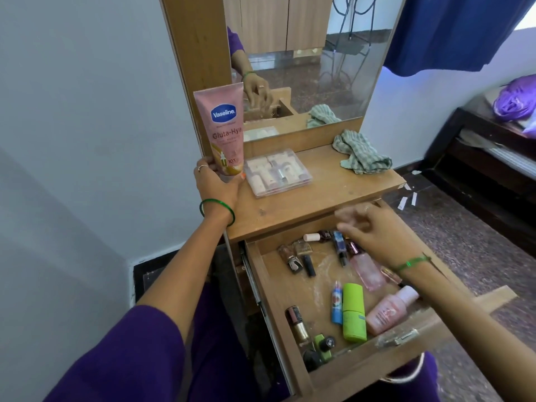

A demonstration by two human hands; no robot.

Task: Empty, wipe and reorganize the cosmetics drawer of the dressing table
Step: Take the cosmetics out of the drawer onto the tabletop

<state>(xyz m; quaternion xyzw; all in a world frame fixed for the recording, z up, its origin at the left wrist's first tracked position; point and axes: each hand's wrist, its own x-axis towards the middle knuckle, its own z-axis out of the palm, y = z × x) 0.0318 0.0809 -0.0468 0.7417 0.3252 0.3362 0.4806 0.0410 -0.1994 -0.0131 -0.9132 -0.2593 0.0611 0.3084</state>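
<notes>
My left hand (216, 181) grips the Vaseline tube (224, 129) upright at the table's (333, 195) 9 o'clock edge. Right hand (374, 230), fingers loose & apart w/ nothing held, hovers over the drawer's (278, 288) 12 o'clock bottles (333, 242). Risk: tube tips off the edge once released; blind reach scatters bottles.

The person's left arm reaches forward, its hand (216, 181) raised with fingers curled in a grip. The right arm stretches forward and down, its hand (374, 230) blurred, palm down, fingers loosely spread. Each wrist wears a thin green bangle; purple sleeves cover both upper arms.
</notes>
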